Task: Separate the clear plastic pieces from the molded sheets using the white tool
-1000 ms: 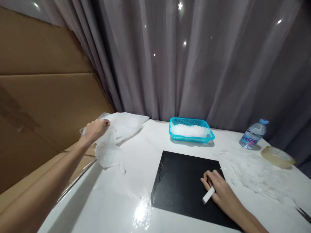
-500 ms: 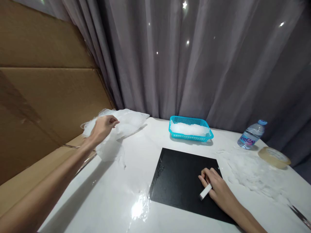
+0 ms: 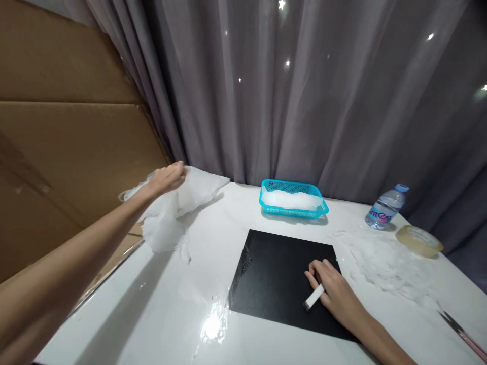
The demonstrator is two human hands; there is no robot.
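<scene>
My left hand is closed on a sheet of thin white fluffy material at the table's far left corner and holds part of it lifted off the pile. My right hand rests on a black square sheet in the middle of the white table. Its fingers hold a small white stick that lies flat on the sheet near its right edge.
A turquoise basket with white fluff stands behind the black sheet. A water bottle and a tape roll sit at the right, with white fluff scraps before them. Scissors lie at the right edge. Cardboard leans on the left.
My left hand has lifted and pulled the white material a little up and to the right. My right hand has stayed on the black sheet with the stick.
</scene>
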